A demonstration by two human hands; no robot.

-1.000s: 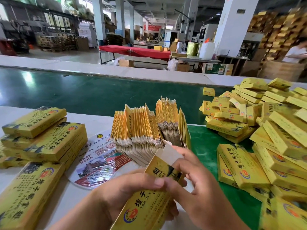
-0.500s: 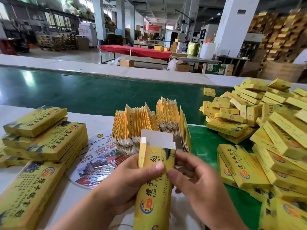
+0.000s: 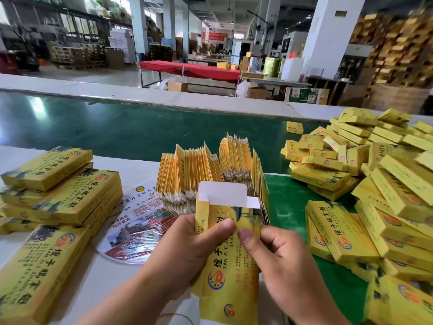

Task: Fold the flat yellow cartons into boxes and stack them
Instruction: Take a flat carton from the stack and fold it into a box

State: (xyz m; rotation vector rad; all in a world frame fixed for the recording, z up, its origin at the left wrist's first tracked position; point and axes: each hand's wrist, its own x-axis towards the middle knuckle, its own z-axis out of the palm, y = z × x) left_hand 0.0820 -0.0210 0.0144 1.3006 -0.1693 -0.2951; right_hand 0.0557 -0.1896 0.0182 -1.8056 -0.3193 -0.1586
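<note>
Factory hall behind a green conveyor belt [image 3: 117, 127]. Both my hands, left hand [image 3: 187, 249] and right hand [image 3: 276, 254], pinch an upright yellow carton [image 3: 228, 273], its white top flap [image 3: 222, 191] open, possibly half-formed, before the flat cartons [image 3: 210, 170].

Carton [image 3: 228, 273] bottom beyond lower edge; both hands' fingers [image 3: 277, 242] mostly behind it.
</note>
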